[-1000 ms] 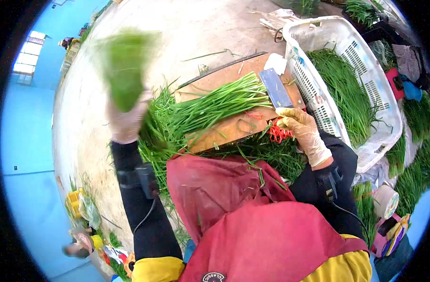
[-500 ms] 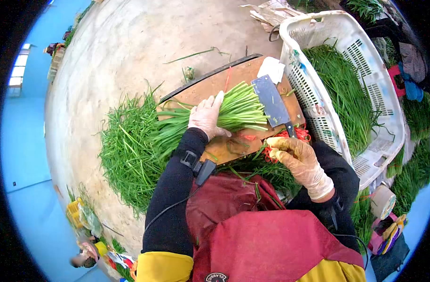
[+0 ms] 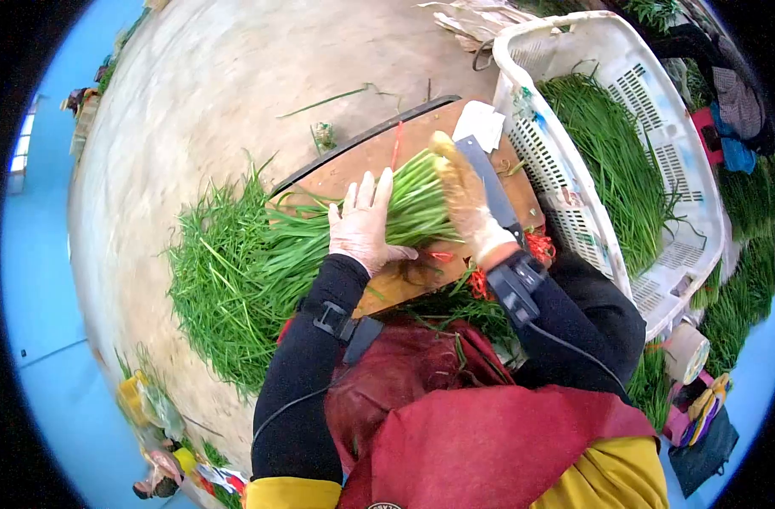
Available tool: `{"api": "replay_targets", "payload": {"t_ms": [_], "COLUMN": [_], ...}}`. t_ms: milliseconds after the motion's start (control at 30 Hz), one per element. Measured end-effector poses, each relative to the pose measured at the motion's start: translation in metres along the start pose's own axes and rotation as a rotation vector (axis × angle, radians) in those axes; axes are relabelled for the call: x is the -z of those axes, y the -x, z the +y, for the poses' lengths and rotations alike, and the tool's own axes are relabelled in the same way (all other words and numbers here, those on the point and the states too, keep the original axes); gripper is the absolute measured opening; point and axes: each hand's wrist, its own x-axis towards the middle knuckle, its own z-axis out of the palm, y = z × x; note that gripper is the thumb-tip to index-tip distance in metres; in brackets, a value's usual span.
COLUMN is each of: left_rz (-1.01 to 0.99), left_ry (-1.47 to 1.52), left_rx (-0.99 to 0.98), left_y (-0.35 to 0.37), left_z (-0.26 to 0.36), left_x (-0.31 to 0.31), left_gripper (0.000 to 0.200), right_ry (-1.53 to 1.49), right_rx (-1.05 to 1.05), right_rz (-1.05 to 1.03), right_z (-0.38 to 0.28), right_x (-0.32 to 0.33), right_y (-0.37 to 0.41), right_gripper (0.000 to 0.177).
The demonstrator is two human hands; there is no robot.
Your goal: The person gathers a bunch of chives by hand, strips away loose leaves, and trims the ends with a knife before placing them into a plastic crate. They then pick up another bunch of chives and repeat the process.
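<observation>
Greens (image 3: 416,202) lie across the wooden board (image 3: 347,172), stem ends toward the knife (image 3: 494,188). On my feed, left hand (image 3: 362,226)'s spread over them; right hand (image 3: 465,195)'s against the ends, can't tell if it's pinching any, tbh.

Gloved hands (image 3: 359,229) against a bunch of green stalks (image 3: 415,197) on a brown board (image 3: 387,290)

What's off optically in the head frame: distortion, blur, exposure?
Head view: fisheye bowing, black corners; right hand looks slightly motion-smeared, left hand crisper; window near the left edge washed out; floor pale and bright.
</observation>
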Motion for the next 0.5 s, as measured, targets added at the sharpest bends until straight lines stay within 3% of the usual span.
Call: {"api": "replay_targets", "payload": {"t_ms": [33,200,333,367,400,467,500], "left_rz": [0.024,0.063,0.253,0.249,0.249,0.194,0.152], "left_ry": [0.004,0.028,0.103,0.152,0.133,0.068,0.068], "left_rx": [0.025,0.113,-0.021,-0.015,-0.003,0.023,0.038], "left_y": [0.000,-0.006,-0.014,-0.014,-0.015,-0.018,-0.019], "left_z": [0.003,0.003,-0.008,-0.003,-0.002,-0.008,-0.005], "left_x": [-0.004,-0.023,-0.033,-0.030,-0.035,-0.049,-0.045], "left_gripper": [0.130,0.125,0.105,0.103,0.105,0.116,0.118], "right_ry": [0.168,0.031,0.094,-0.021,-0.155,0.054,0.117], "right_rx": [0.050,0.029,-0.231,-0.103,-0.271,-0.149,-0.234], "right_rz": [-0.052,-0.066,-0.223,-0.172,-0.017,0.075,0.209], "right_z": [-0.007,-0.004,-0.052,-0.047,-0.080,-0.089,-0.093], "right_x": [0.000,0.033,0.132,0.165,0.187,0.273,0.312], "right_y": [-0.005,-0.027,-0.022,-0.022,-0.014,-0.011,-0.001], "right_gripper": [0.043,0.035,0.031,0.027,0.035,0.037,0.038]}}
